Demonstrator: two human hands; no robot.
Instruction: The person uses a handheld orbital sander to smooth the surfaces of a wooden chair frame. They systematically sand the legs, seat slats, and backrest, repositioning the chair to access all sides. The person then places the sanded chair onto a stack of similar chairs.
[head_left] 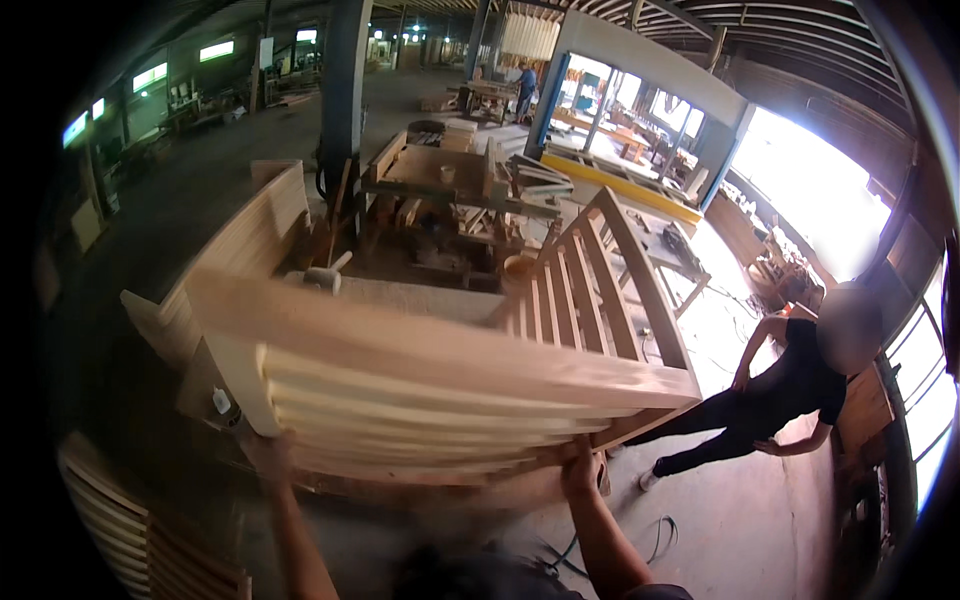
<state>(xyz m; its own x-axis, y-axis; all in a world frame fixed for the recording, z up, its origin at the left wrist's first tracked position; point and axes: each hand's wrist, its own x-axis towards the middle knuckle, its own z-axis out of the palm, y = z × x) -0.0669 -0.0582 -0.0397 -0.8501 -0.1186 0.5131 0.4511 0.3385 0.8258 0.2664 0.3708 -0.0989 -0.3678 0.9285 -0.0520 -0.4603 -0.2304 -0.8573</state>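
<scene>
A large slatted frame [430,345] of pale bare wood fills the middle of the view, its broad top rail blurred by motion. A second slatted side [575,290] meets it at the right corner and runs away from me. My left hand [268,455] is closed around the frame's lower left part, near the end post; its fingers are blurred and partly hidden. Closed on the lower rail near the right corner is my right hand [578,468]. Both forearms reach up from the lower edge.
A person in dark clothes [780,380] stands close on the right. Another slatted wooden piece [120,530] lies at lower left; a pale wooden panel [240,245] stands beyond the frame's left end. A cable [660,540] lies on the floor. Behind are a workbench [430,165] and a pillar [345,100].
</scene>
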